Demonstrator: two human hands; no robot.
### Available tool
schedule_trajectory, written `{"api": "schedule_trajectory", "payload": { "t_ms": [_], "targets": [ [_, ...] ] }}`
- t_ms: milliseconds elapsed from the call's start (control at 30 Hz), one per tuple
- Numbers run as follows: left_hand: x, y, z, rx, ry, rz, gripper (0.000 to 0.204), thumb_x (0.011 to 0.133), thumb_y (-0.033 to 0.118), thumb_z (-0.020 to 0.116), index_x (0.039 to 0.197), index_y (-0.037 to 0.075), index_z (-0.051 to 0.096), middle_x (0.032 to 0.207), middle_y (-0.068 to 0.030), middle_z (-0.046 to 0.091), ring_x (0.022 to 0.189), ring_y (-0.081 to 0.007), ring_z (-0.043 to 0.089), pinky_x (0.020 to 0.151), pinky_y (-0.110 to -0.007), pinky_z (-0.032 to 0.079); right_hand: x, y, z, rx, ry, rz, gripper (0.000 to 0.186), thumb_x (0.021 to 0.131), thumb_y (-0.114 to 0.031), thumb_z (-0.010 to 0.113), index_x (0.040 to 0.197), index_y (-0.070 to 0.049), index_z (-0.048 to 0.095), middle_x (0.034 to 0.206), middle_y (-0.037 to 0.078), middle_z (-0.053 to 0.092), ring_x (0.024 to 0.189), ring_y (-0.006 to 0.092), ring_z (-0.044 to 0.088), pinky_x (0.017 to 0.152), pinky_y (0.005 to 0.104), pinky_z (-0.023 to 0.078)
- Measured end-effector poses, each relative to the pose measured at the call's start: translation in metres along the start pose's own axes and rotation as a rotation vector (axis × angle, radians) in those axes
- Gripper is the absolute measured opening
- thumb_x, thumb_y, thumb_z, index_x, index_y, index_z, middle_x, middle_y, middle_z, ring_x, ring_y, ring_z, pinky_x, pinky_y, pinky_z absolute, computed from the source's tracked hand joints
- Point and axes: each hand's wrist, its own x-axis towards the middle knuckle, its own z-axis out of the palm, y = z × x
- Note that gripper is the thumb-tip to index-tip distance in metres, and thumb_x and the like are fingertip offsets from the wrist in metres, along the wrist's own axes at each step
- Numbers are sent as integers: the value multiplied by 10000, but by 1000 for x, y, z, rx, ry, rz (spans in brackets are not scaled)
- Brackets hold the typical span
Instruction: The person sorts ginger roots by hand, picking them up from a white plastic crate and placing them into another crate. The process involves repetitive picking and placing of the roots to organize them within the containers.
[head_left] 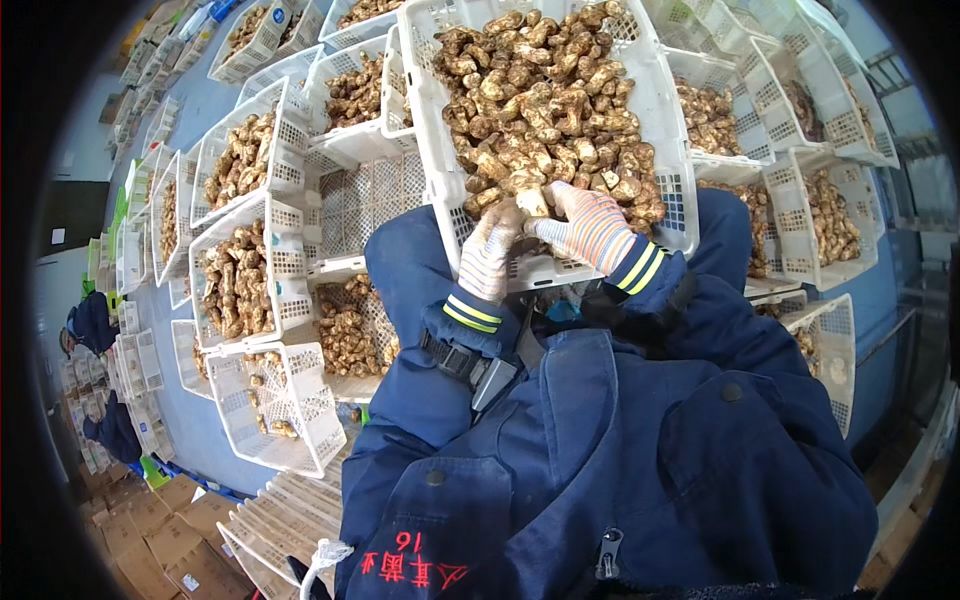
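A white perforated plastic crate (668,120) sits before me at my knees, heaped with brown, knobbly mushrooms (540,105). At its near edge, one mushroom (533,204) with a pale end is pinched between my two hands. My left hand (488,252), in a striped knit glove, has its fingers closed at the left side of that mushroom. My right hand (592,230), gloved the same way, grips it from the right with thumb and fingers. The lower part of the held mushroom is hidden behind my fingers.
White crates of mushrooms stand on the left (238,280) and right (830,220). A bare-bottomed crate (365,205) lies beside my left knee. Cardboard boxes (160,525) are at lower left, near another person's dark sleeve (112,430). Blue floor (175,395) shows between the rows.
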Motion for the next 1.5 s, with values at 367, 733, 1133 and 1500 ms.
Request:
{"api": "schedule_trajectory", "payload": {
  "t_ms": [367, 733, 1133, 1500],
  "targets": [
    [-4, 19, 17, -304, 75, -19, 320, 794, 95, 696, 1047, -19, 538, 879, -74, 629, 746, -129, 610, 656, -234, 504, -2, 32, -18, 279, 151, -191, 282, 842, -192, 572, 1084, -55, 617, 933, 144, 675, 891, 264, 647, 792, 337, 495],
    [-14, 67, -10, 8, 190, 186, 319, 801, 148, 656, 1046, -26, 548, 902, -84, 611, 721, -138, 580, 695, -247, 469, -4, 101, -31, -407, -3, -196, 439, 818, -272, 603, 1150, 9, 540, 1139, 220, 556, 1081, 372, 521, 919, 430, 421],
    [-97, 33, -234, 158, 765, -202, 371, 770, 360, 734, 957, 52, 645, 747, -49, 624, 522, -135, 551, 450, -247, 439, -2, 109, -23, -495, 95, -247, 413, 822, -247, 617, 1147, 0, 557, 1169, 209, 557, 1106, 366, 508, 959, 414, 407],
    [-90, 23, -218, -43, 600, -123, 454, 794, 397, 707, 1048, 33, 614, 823, -55, 629, 635, -163, 588, 527, -262, 479, 1, 104, -25, -431, 113, -265, 352, 809, -194, 608, 1127, -49, 561, 1082, 199, 556, 1019, 375, 534, 882, 430, 440]
  ]
}}
